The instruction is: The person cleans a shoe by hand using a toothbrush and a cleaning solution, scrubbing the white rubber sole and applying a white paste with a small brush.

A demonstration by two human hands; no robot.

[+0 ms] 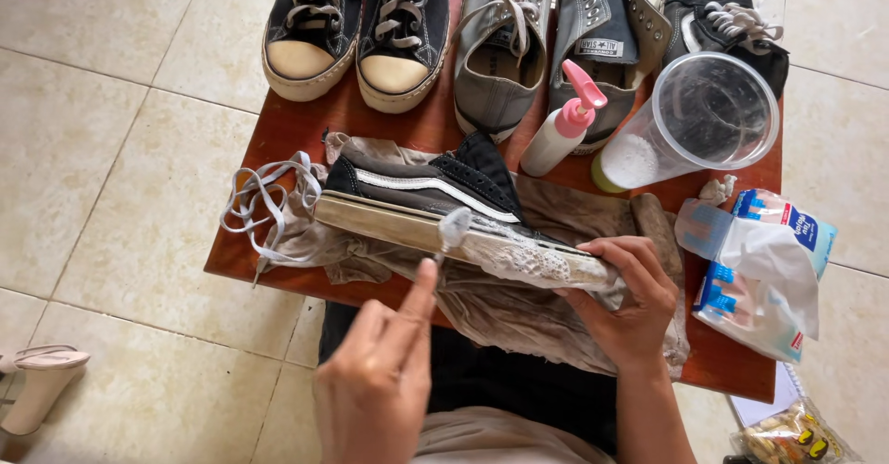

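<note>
The black sneaker [435,191] lies on its side across a stained cloth [519,307] on the small red-brown surface [278,135], its pale rubber sidewall turned up toward the person, seemingly so the foam-covered edge can be reached. Out past the left hand's fingers, toward the surface's left edge, a loose tangle of grey laces [264,200] sits beside the shoe's heel. The left hand [375,381] is closed around a brush handle, forefinger stretched along it; the foamy brush head [454,228] just beyond the fingertips touches the sidewall. The cloth underneath probably catches the suds. The right hand [630,307] has its fingers [625,260] curled over the toe end of the sole, gripping it, apparently to keep the shoe from sliding. Beyond those fingers stand a white pump bottle with a pink top [560,131] and a clear plastic cup [708,117] tipped toward the camera, with other sneakers [505,47] lined up along the far edge. To the right of the fingers lies a torn white and blue packet [764,269].
</note>
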